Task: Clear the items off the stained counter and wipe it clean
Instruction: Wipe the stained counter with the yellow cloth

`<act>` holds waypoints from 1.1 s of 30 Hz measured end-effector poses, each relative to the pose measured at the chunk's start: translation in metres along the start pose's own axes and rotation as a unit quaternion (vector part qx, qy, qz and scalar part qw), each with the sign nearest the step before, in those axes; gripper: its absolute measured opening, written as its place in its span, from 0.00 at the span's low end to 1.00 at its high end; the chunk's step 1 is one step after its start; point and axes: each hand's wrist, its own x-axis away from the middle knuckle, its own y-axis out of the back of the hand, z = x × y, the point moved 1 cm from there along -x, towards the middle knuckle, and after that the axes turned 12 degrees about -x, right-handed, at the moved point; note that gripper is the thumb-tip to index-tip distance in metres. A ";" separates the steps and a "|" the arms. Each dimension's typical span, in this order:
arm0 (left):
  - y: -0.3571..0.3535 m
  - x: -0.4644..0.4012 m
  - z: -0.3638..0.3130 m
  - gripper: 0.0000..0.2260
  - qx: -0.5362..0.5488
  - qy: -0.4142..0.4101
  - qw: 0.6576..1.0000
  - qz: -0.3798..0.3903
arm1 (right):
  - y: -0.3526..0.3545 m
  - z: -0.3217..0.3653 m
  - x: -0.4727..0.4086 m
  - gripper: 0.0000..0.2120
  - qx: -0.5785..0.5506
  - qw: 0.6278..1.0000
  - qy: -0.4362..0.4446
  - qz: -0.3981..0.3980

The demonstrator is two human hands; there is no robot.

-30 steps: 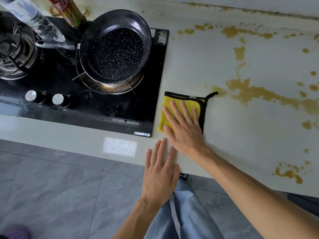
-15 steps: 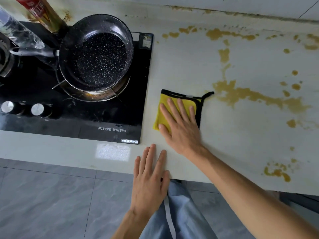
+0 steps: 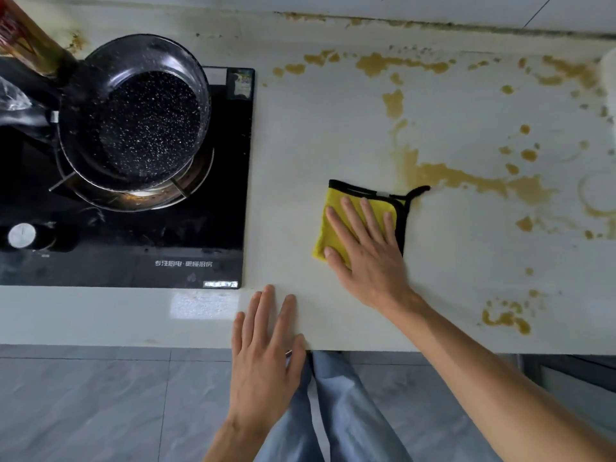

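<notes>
Right hand (image 3: pixel 370 258) is pressing flat, fingers straight, on yellow cloth (image 3: pixel 328 228); should be sweeping rightward through brown stains (image 3: pixel 466 178) on tabletop (image 3: pixel 333 128).

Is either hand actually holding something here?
No grip: right hand presses flat on the folded yellow black-edged cloth; left hand rests empty at the pale counter's edge.

Both forearms are bare, with no sleeves, watch or bracelets in view. The left hand (image 3: pixel 263 358) and right hand (image 3: pixel 366 251) wear no gloves, and no rings show on the fingers (image 3: pixel 350 211). The nails are short and unpainted. At the bottom centre of the frame, the legs are in light blue trousers (image 3: pixel 336 411) of smooth fabric with soft folds running down them.
</notes>
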 end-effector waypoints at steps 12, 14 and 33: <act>0.002 0.001 -0.003 0.28 0.005 0.002 1.000 0.014 | 0.006 -0.023 -0.039 0.32 -0.006 0.998 -0.062 -0.034; 0.002 0.000 -0.003 0.28 0.007 0.002 1.000 0.007 | 0.002 -0.029 -0.005 0.32 -0.001 1.000 0.010 -0.013; 0.027 -0.048 -0.011 0.25 0.001 -0.001 1.000 -0.020 | 0.030 -0.076 -0.015 0.32 -0.011 1.000 -0.009 0.021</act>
